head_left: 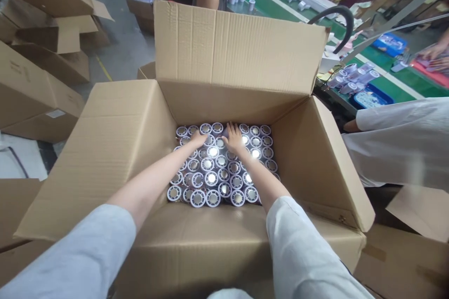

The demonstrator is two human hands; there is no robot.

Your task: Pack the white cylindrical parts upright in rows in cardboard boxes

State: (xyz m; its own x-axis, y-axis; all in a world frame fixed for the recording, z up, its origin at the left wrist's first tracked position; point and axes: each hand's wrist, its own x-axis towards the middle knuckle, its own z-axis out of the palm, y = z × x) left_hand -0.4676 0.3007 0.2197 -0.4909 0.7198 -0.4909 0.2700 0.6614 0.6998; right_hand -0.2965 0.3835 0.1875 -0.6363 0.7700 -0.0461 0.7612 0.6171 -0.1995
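An open cardboard box (242, 63) stands in front of me, and several round white-rimmed cylinders (213, 198) with silvery centres stand upright in rows on its floor. Both my arms reach down into it. My left hand (199, 139) rests on cylinders in the back rows, left of the middle; its fingers are partly hidden and I cannot tell whether it grips one. To its right, my right hand (234, 138) lies with fingers spread on the cylinders near the back wall.
Cardboard boxes (38, 88) crowd the left side, and another (403, 257) is at the lower right. Beyond the box runs a green work table (417, 85) with more cylinders (354, 77) and blue trays (390, 44). People are around it; a white-clothed person (403, 140) is close on the right.
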